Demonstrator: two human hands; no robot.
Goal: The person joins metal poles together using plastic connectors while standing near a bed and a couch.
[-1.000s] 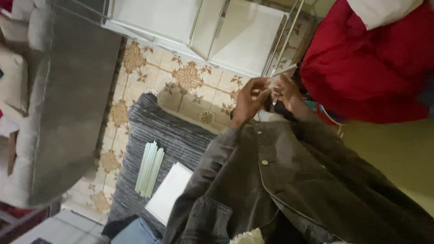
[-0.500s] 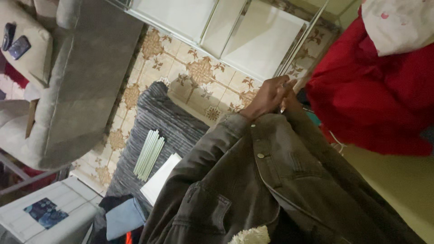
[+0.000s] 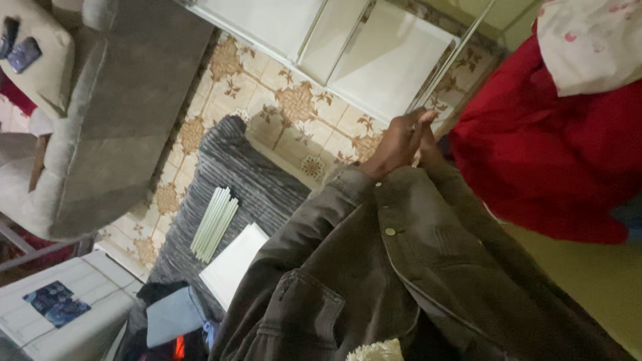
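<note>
A grey sofa (image 3: 127,113) fills the upper left, over a floor of patterned tiles (image 3: 294,107), and a big red cloth (image 3: 555,160) with a white, red-spotted piece (image 3: 588,40) above it takes the right side. White panels (image 3: 374,60) lie across the top. In the middle, both arms in a dark olive jacket (image 3: 401,281) reach forward, and the left hand (image 3: 394,144) and right hand (image 3: 428,150) are pressed together around the lower end of a thin pale rod (image 3: 455,60) that slants up to the right. The grip looks closed, though the fingers are too crowded to tell apart. The work seems mid-way, judging by the untouched bundle of similar pale sticks (image 3: 214,224) and a white sheet (image 3: 234,264) on the grey ribbed rug (image 3: 227,167), well apart from the hands. Nothing stands between the hands and those sticks.
</note>
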